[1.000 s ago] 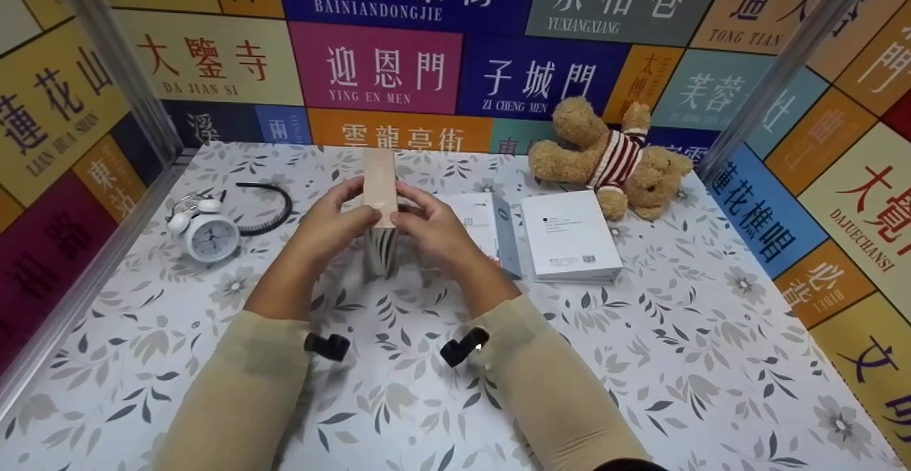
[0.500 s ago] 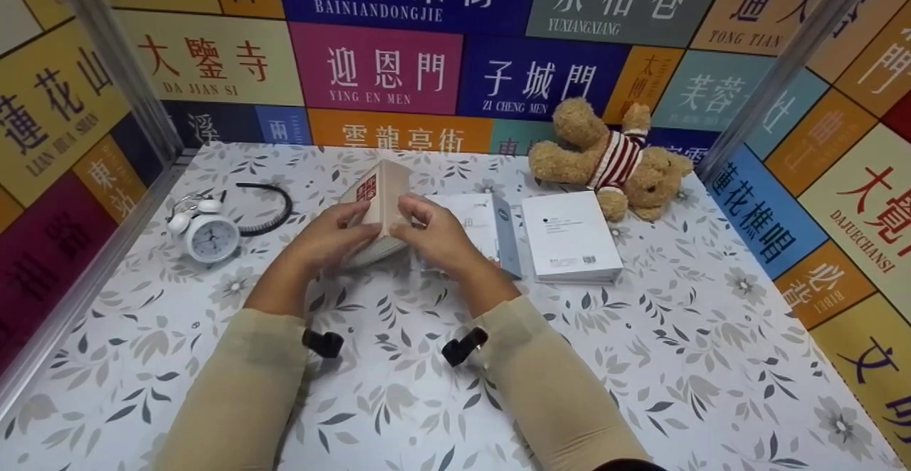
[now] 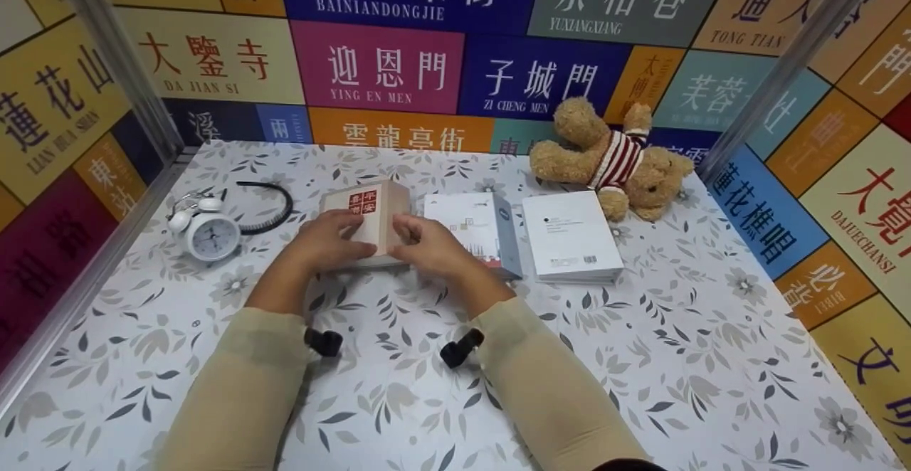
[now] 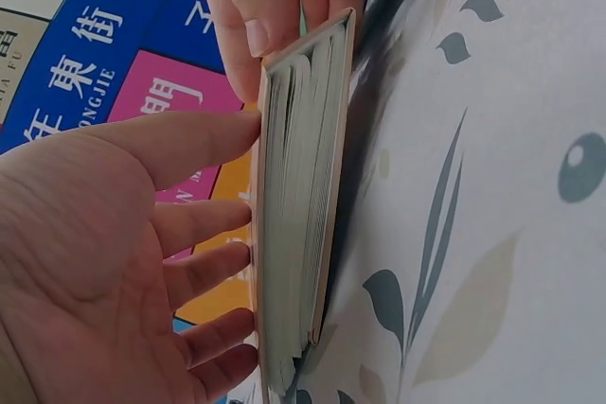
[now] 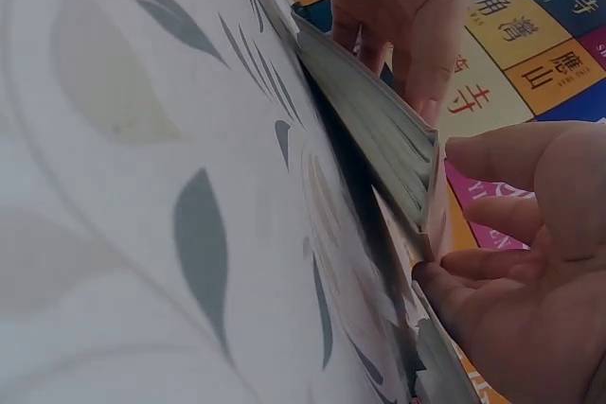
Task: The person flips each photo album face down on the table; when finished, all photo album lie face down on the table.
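A thick beige book (image 3: 377,222) with a red square of characters on its cover lies cover-up at the table, its spine toward the right. My left hand (image 3: 331,240) rests on the cover; in the left wrist view its thumb and fingertips, nearly straight, touch the cover beside the page edges (image 4: 303,186). My right hand (image 3: 438,247) is at the spine with loosely bent fingers, the fingertips against its edge in the right wrist view. A dark shadow runs along the book's underside there. Part of the cover is hidden under the left hand.
Right of the beige book lie a white book with a blue-grey spine (image 3: 455,208) and a white book with a barcode (image 3: 569,236). A teddy bear (image 3: 615,158) lies behind them. At left are a white twin-bell alarm clock (image 3: 213,237) and a black headband (image 3: 285,204).
The book has gone from standing upright, spine up between both hands, to lying down leftward, cover up. Both hands have come lower with it, the right hand's hold loosening.
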Demonstrator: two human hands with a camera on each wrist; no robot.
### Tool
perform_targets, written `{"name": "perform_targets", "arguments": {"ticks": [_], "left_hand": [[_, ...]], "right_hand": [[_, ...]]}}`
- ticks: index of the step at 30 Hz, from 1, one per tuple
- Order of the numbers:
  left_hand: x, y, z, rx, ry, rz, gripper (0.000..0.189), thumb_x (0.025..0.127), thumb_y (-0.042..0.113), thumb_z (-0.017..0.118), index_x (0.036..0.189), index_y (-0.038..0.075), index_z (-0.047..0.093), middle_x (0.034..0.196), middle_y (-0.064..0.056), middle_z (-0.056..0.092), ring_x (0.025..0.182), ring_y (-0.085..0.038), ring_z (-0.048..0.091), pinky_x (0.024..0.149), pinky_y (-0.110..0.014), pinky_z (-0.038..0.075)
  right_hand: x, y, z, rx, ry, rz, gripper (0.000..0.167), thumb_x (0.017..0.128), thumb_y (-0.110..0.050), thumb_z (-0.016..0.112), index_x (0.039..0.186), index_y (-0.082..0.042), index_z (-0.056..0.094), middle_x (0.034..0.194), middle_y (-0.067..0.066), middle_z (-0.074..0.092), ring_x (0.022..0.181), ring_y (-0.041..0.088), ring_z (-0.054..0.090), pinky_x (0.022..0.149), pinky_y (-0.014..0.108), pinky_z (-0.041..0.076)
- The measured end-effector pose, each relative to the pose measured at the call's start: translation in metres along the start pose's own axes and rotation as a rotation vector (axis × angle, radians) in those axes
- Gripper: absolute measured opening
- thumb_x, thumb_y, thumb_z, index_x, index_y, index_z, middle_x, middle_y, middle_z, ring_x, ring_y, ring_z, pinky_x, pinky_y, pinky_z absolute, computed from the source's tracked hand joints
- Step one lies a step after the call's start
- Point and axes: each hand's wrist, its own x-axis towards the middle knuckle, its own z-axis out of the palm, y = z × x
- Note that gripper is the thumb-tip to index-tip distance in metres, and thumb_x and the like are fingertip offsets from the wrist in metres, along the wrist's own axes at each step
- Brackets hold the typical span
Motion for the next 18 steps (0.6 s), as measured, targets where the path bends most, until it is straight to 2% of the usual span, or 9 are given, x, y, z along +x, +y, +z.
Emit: {"name": "perform_targets", "arguments": {"ticks": [3,8,12,18], "left_hand": [[0.001,0.0,0.001,0.029,-0.01,-0.019,0.079,0.094,0.043,0.076,0.163,0.018,0.047,0.177,-0.012,0.029,0.163,-0.046,0.022,0.133,-0.067,0.02],[0.003,0.001,0.003,0.088,-0.02,-0.009,0.079,0.095,0.042,0.075,0.163,0.015,0.047,0.177,-0.014,0.029,0.163,-0.047,0.021,0.133,-0.066,0.02],[0.002,0.002,0.004,0.094,-0.026,-0.016,0.078,0.095,0.043,0.074,0.163,0.016,0.046,0.177,-0.013,0.028,0.163,-0.047,0.021,0.132,-0.068,0.02],[0.0,0.002,0.008,0.075,-0.041,-0.044,0.08,0.095,0.045,0.074,0.165,0.018,0.044,0.178,-0.012,0.027,0.164,-0.046,0.019,0.132,-0.069,0.019]], "right_hand": [[0.0,-0.001,0.0,0.028,-0.018,0.015,0.066,0.099,-0.014,0.071,0.162,-0.012,0.048,0.166,0.008,0.051,0.156,0.024,0.048,0.132,0.037,0.035],[0.001,0.0,0.0,0.098,-0.013,0.034,0.067,0.099,-0.011,0.071,0.162,-0.011,0.047,0.165,0.007,0.052,0.156,0.023,0.049,0.132,0.038,0.035],[0.001,-0.003,-0.004,0.122,0.027,0.068,0.065,0.101,-0.011,0.069,0.162,-0.011,0.047,0.167,0.006,0.051,0.157,0.023,0.047,0.133,0.039,0.034],[-0.008,-0.021,-0.023,0.124,0.131,0.115,0.054,0.105,-0.021,0.065,0.158,-0.021,0.054,0.165,-0.005,0.053,0.158,0.019,0.045,0.132,0.04,0.036]]}}
